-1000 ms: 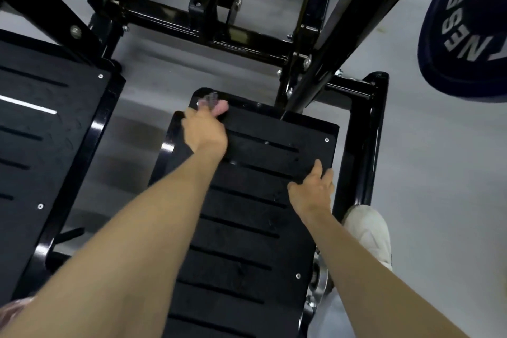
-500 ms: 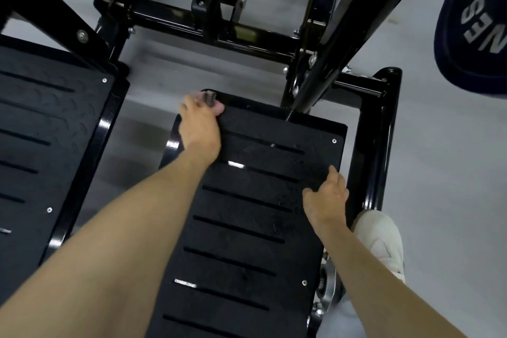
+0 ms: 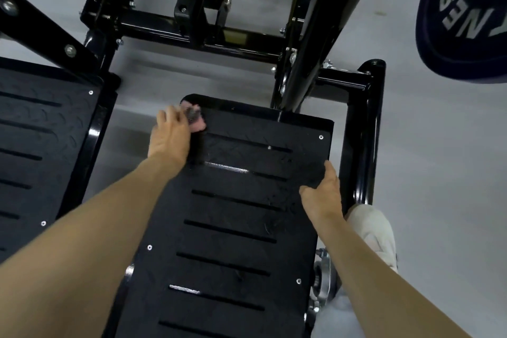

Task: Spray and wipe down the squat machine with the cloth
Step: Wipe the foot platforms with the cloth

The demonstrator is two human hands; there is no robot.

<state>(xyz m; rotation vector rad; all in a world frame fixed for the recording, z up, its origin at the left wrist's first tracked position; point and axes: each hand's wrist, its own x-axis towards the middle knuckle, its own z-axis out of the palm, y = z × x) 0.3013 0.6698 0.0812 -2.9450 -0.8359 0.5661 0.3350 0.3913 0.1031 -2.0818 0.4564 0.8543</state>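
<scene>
Mid-wipe I reckon: left hand [image 3: 170, 137] clutches the bunched cloth [image 3: 196, 119] at the right footplate's [image 3: 233, 228] 11 o'clock corner, right hand [image 3: 322, 195] braces flat at 3 o'clock, and the left footplate [image 3: 41, 145] and frame [image 3: 362, 132] probably aren't done yet.

Setting: a gym. Evidence: a heavy black steel machine frame [image 3: 192, 33] with bolted joints standing on a plain grey floor [image 3: 439, 173]. It carries a black, textured, slotted foot plate [image 3: 233, 228], with a second foot plate [image 3: 41, 145] just beside it. A dark round weight plate [image 3: 461, 22] with partial lettering "NESS" sits at upper right.
</scene>
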